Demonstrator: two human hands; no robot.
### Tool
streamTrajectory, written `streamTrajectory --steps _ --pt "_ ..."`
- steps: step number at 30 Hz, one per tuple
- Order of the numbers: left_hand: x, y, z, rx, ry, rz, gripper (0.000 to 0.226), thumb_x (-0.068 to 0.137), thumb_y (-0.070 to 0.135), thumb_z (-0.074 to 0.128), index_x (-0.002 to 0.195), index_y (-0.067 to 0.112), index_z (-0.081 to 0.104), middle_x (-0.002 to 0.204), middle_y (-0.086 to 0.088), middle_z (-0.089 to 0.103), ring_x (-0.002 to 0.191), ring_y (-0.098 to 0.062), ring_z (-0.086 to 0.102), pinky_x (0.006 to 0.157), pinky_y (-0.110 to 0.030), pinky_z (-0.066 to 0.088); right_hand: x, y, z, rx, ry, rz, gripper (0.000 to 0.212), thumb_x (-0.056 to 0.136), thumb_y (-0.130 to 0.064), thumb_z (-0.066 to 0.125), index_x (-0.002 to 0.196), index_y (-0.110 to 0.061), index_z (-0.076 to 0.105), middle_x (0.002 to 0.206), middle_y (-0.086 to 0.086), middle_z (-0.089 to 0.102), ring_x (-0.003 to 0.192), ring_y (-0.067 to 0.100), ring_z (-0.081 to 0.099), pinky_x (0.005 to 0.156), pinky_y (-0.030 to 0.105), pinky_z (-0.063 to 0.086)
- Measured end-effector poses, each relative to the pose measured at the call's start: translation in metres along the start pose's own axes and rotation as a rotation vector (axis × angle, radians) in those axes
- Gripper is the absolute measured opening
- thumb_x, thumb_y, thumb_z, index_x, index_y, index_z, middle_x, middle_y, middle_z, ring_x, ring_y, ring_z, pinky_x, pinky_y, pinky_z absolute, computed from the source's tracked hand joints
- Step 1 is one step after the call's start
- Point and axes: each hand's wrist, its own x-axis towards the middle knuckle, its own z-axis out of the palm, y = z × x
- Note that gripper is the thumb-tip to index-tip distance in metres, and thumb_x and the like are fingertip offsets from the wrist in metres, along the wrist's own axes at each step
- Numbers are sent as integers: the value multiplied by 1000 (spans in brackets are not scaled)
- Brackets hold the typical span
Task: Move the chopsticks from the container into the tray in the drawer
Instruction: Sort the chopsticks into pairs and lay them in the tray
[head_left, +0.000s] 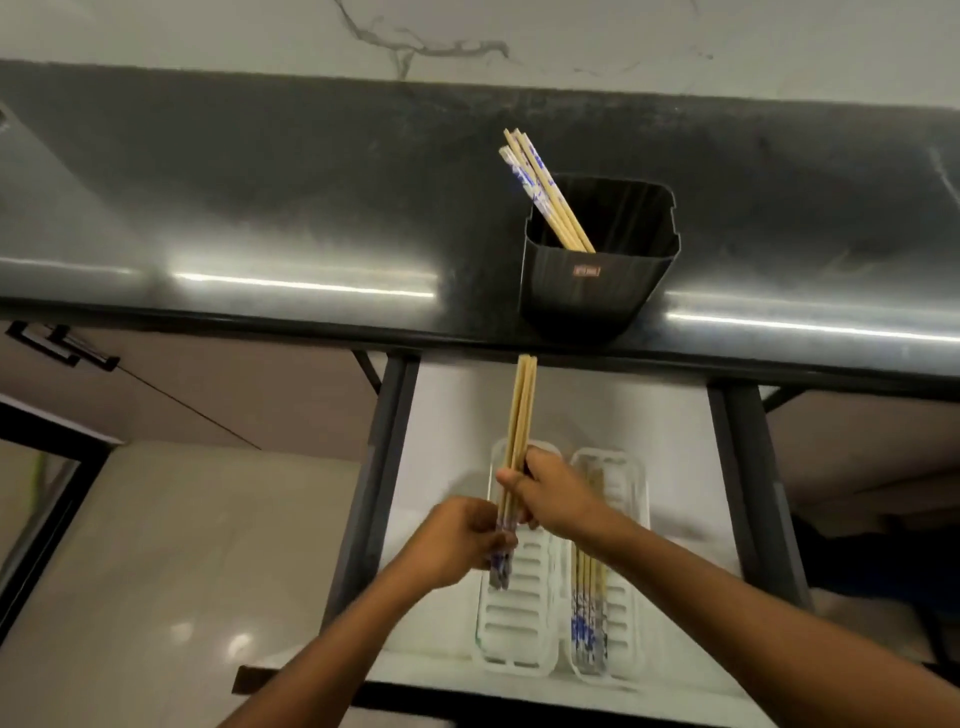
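Midway through the transfer: a bundle of chopsticks (519, 431) is held over the left tray (519, 613) in the open drawer (447, 441).

Both hands are clamped on the bundle: the right hand (556, 493) pinches its middle, fingers closed around the sticks, while the left hand (457, 540), at about 8 o'clock from it, grips the blue-patterned ends; bare tips point toward 12 o'clock. The right tray (631, 571), at 3 o'clock of the left one, already holds chopsticks. More chopsticks (540, 192) lean toward 11 o'clock in the black container (592, 286) on the dark countertop (260, 208). Judged next: level the bundle, lower it lengthwise into the left tray, release, then fetch the remainder.
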Motion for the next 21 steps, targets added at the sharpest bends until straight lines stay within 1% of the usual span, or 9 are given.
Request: streamTrajectory --steps 2,5,7,9,10,12,14,17,21 --pt "5 -15 19 8 -30 -116 9 86 14 68 79 8 67 72 -4 66 74 -18 70 73 -35 61 1 26 10 33 -31 119 18 97 -29 49 90 -13 52 69 3 60 57 12 59 53 24 51" --pt "13 -25 38 -66 12 -210 9 84 14 71 86 8 65 78 -6 68 75 -20 71 71 -37 62 7 46 18 43 -34 242 19 98 -28 48 89 -12 53 64 5 59 54 13 58 54 25 51" --pt "18 -31 48 -120 53 -274 30 83 13 72 109 6 60 91 -10 71 80 -22 71 66 -34 62 11 52 21 48 -49 301 19 98 -25 48 88 -10 54 60 6 58 51 14 57 53 26 50" --pt "19 -36 56 -143 74 -297 56 81 9 72 131 14 47 103 -11 70 84 -22 70 60 -29 59 13 55 25 50 -71 357 20 98 -22 48 92 -4 55 58 8 55 48 16 53 48 26 47" --pt "19 -39 60 -122 76 -288 63 81 7 71 136 18 43 106 -11 69 85 -22 70 60 -30 60 13 56 28 40 -82 385 22 98 -22 49 95 -1 55 58 10 55 47 17 52 47 26 46" --pt "19 -44 65 -33 85 -258 66 82 7 69 138 24 41 107 -11 70 85 -22 69 67 -37 62 13 58 34 13 -93 430 26 97 -22 51 94 3 56 57 12 56 45 19 52 45 26 46" --pt "19 -48 70 12 105 -250 64 83 8 68 139 25 40 106 -11 71 85 -26 70 73 -42 61 14 58 40 -21 -82 465 28 97 -21 52 83 3 56 56 13 56 43 19 53 45 26 47" --pt "19 -50 75 105 136 -234 52 86 10 65 135 18 47 108 -13 71 88 -29 70 78 -41 59 18 60 50 -77 -31 502 30 95 -14 53 69 0 54 54 14 55 43 21 54 47 28 50" --pt "15 -47 82 289 151 -195 32 91 18 56 122 10 56 107 -13 71 90 -30 68 76 -35 54 19 59 60 -152 -50 555 20 87 -3 60 68 -1 55 58 13 54 61 26 59 70 34 56"
